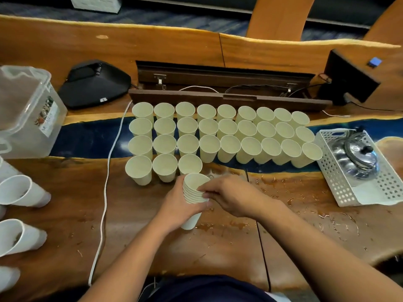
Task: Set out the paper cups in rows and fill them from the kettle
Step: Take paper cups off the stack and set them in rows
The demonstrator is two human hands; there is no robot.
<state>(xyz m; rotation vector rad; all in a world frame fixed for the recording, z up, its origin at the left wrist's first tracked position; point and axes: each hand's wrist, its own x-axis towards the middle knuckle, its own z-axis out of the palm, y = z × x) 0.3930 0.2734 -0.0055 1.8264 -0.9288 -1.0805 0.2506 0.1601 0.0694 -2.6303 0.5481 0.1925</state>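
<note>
Several pale paper cups (208,129) stand upright in rows on the wooden table (218,253); three rows are full and the nearest row has three cups at its left end. Just in front of that row my left hand (177,209) grips a nested stack of paper cups (194,192) around its side. My right hand (226,196) pinches the rim of the stack's top cup. A steel kettle (357,159) sits in a white perforated tray (333,171) at the right.
A clear plastic tub (28,118) and white cups lying on their sides (19,192) are at the left. A white cable (104,192) runs down the table. Water drops (305,205) wet the wood at right. A black device (93,83) and cable trough (226,83) lie behind.
</note>
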